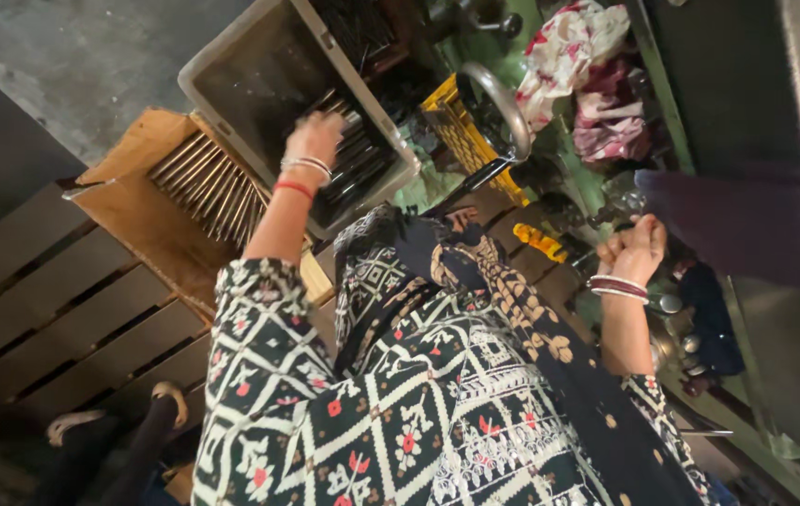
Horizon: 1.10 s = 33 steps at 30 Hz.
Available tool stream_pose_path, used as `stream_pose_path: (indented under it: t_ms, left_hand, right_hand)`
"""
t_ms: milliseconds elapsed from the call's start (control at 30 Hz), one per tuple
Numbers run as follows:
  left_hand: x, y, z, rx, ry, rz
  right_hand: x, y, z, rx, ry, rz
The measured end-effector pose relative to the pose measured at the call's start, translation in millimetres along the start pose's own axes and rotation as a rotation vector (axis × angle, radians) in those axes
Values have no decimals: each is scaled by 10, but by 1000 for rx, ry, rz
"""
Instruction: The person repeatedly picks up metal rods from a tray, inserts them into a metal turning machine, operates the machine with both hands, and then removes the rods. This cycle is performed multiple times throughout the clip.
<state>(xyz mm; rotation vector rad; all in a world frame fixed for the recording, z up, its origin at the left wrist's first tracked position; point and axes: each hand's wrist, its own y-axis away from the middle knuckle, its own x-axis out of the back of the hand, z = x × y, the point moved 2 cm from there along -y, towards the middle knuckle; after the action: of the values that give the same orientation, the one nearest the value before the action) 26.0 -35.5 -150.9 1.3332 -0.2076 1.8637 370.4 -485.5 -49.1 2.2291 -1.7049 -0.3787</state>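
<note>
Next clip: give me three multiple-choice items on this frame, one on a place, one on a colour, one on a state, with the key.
1. Where is the left hand?
A. Over the dark rods in the grey crate
B. On the wooden slats
C. Inside the cardboard box

2. What colour is the small slotted basket beside the crate?
A. Blue
B. Yellow
C. White

3. How is the right hand?
A. Spread flat
B. Pointing with one finger
C. Closed in a fist

Key:
1. A: the left hand reaches onto the dark rods in the grey crate, beyond the cardboard box.
2. B: the basket is yellow.
3. C: the right hand has its fingers curled tight by the machine; what it grips, if anything, does not show.
</note>
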Motion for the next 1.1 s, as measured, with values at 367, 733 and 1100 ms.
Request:
stream_pose_path:
  t_ms: [367, 733, 1100]
  left_hand:
    - [366, 1132, -758, 126, 98, 878]
    - [-361, 1569, -963, 762, 138, 346]
    - [-308, 1536, -913, 881, 195, 243]
  right_hand:
    - [-86, -356, 125, -87, -81, -127]
    - [-946, -334, 48, -108, 12, -308]
    - [-1139, -331, 86, -136, 20, -353]
